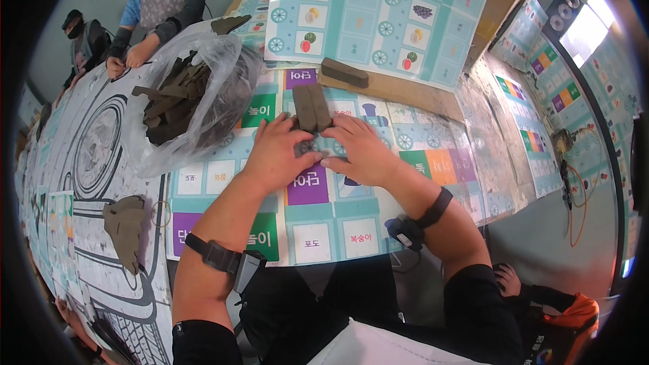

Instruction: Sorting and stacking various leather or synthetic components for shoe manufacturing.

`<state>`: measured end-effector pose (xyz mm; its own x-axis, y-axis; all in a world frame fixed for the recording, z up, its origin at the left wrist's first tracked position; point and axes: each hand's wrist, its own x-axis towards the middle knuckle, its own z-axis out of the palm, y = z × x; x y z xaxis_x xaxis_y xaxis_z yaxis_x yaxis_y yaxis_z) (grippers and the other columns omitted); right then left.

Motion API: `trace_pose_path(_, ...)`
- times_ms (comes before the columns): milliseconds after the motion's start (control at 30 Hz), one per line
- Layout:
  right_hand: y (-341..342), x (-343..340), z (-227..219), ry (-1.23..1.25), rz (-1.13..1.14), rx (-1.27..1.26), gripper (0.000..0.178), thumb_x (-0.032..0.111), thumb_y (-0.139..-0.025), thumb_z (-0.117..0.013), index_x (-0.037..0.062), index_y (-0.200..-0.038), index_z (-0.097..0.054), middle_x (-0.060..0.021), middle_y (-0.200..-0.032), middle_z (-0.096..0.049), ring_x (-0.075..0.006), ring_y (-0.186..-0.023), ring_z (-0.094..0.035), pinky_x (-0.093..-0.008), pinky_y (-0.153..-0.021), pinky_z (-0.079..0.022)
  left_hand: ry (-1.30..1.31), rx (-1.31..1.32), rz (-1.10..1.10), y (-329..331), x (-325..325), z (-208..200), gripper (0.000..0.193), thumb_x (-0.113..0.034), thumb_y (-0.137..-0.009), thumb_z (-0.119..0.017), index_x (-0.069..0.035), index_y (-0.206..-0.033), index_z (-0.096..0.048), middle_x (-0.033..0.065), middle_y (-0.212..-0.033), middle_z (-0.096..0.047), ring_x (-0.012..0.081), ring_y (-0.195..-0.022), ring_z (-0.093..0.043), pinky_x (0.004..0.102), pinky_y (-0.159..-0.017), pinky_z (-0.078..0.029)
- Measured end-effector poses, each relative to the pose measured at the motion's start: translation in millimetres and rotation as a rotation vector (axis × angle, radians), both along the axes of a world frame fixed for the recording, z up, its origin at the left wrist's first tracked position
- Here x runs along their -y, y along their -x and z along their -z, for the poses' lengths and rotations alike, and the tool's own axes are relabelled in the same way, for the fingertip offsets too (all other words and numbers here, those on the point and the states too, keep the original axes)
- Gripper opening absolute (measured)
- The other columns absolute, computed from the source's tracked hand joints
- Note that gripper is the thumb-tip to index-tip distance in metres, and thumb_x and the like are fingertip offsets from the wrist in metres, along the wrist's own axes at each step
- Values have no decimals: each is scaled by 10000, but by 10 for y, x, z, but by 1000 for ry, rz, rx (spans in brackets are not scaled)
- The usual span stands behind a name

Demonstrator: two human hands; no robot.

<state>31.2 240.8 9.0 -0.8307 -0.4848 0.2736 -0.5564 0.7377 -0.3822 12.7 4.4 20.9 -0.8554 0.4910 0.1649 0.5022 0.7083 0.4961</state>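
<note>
Two dark olive-brown bundles of thin strips [311, 107] lie side by side on the printed sheets in front of me. My left hand [278, 153] is at their near left end, its fingers curled and the index fingertip by the bundle's edge. Opposite it, my right hand [360, 151] bends its fingers at the near right corner. The two thumbs point toward each other, a small gap apart. Something small and greyish shows between the fingertips, but I cannot make out whether it is a piece or print on the sheet.
A clear plastic bag [226, 88] full of similar brown pieces stands at the left. A wavy-edged brown piece [124, 230] lies nearer on the left. Behind the bundles, a brown block [345, 73] rests on a cardboard strip [419, 99] below a raised printed board [375, 20]. Co-workers sit at far left.
</note>
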Motion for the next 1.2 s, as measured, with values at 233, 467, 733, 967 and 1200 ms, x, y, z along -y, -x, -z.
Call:
trace_pose_path(233,0,17,-33,-2,-8,-3,552,320,-884,-742,43,-1336,-590,-200,-1450,-491,-407,-1451,-368,-510,-1197,-291,-12,-62,-20,-9,-9,20,443,-377,-842,-796,-107,-1189,-734,148,-1404,-591,393,-1466,-385,577,-1221,-220)
trace_pose_path(467,0,13,-19,-28,2,26,609,379,-883,-738,46,-1367,-579,-208,-1510,-455,-395,-1481,-334,-519,-1217,-260,22,-15,-13,-4,-1,1,499,-431,-857,-766,-120,-1243,-721,137,-1484,-536,357,-1477,-379,587,-1234,-181)
trace_pose_path(733,-3,1,-16,-43,9,28,591,370,-897,-721,42,-1368,-580,-209,-1523,-453,-386,-1492,-322,-511,-1227,-245,34,-27,-14,-4,-8,35,518,-419,-855,-768,-108,-1266,-709,134,-1499,-519,334,-1483,-374,586,-1237,-180)
trace_pose_path(967,-8,3,-51,-44,2,31,548,306,-907,-712,36,-1366,-580,-223,-1518,-459,-388,-1490,-331,-496,-1229,-246,22,-29,-12,-17,-5,-1,524,-416,-852,-772,-111,-1273,-701,117,-1491,-520,304,-1476,-385,584,-1234,-195)
trace_pose_path(1200,-8,9,-51,-55,3,39,550,312,-901,-717,44,-1362,-583,-215,-1514,-465,-385,-1488,-336,-494,-1227,-249,23,-37,-18,-13,9,23,533,-414,-846,-780,-110,-1276,-695,122,-1494,-519,307,-1474,-387,578,-1235,-196)
